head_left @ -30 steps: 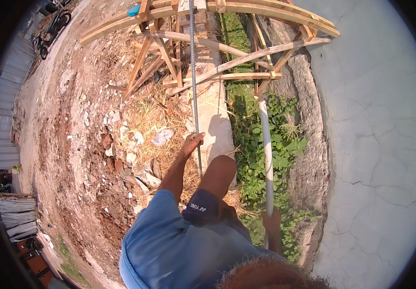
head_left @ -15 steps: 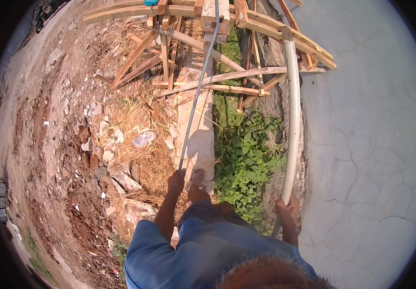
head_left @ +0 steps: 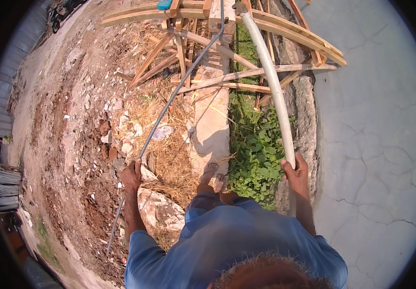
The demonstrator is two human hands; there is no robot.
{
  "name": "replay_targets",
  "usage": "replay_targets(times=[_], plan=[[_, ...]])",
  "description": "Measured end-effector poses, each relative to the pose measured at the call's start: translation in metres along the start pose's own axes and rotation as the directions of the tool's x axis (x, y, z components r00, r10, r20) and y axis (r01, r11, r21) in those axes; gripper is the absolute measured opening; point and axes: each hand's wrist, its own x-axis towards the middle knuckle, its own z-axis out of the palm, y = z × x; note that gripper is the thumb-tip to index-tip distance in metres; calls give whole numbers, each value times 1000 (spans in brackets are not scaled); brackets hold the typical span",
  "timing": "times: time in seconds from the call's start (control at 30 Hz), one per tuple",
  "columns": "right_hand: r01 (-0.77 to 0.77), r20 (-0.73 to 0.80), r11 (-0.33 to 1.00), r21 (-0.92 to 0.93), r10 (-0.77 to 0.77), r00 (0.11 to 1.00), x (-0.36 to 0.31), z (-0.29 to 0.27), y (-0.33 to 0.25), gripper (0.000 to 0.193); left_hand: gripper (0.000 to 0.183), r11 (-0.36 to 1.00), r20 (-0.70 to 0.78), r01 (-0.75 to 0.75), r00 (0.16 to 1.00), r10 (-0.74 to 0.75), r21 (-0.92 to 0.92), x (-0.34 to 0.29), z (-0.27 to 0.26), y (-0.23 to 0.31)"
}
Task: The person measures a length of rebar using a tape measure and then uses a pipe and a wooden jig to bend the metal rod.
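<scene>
My left hand (head_left: 131, 176) is closed around a long grey steel rebar (head_left: 170, 98), whose lower end sticks out below my fist. From there the rebar slants up to the right and bends sharply near a block-like post (head_left: 216, 30) at the far side. A long pale pipe (head_left: 271, 72) runs through my right hand (head_left: 296, 174), its fingers wrapped about the lower part. At the pipe's far end, a darker metal head (head_left: 239, 7) lies beside the rebar, just right of it. Whether the two touch, I cannot tell.
A timber frame (head_left: 295, 31) with crossed braces spans the far side. A blue object (head_left: 164, 5) lies on it. My feet stand by a concrete strip (head_left: 212, 120) between rubble-strewn, straw-covered ground (head_left: 87, 139) and green plants (head_left: 256, 154). Cracked grey paving (head_left: 372, 135) lies right.
The pipe's far end has swung left toward the rebar. The rebar, nearly straight before, now shows a clear bend, and my left hand has moved left with it.
</scene>
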Motion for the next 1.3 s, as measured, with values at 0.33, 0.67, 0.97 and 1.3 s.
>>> replay_targets(times=[0.33,0.67,0.97,1.3], plan=[[152,-4,906,-394,-167,986,35,-54,24,32,54,998,-78,42,996,-38,49,-3,-86,34],[198,53,521,-830,-280,958,129,-71,-18,38,49,997,-99,1,995,7,81,2,-91,34],[319,196,432,-844,-305,932,198,-88,-19,34,46,999,-82,24,996,-21,38,3,-97,38],[327,225,285,-901,-338,914,258,-118,-29,33,50,999,-54,29,998,-28,20,5,-99,36]])
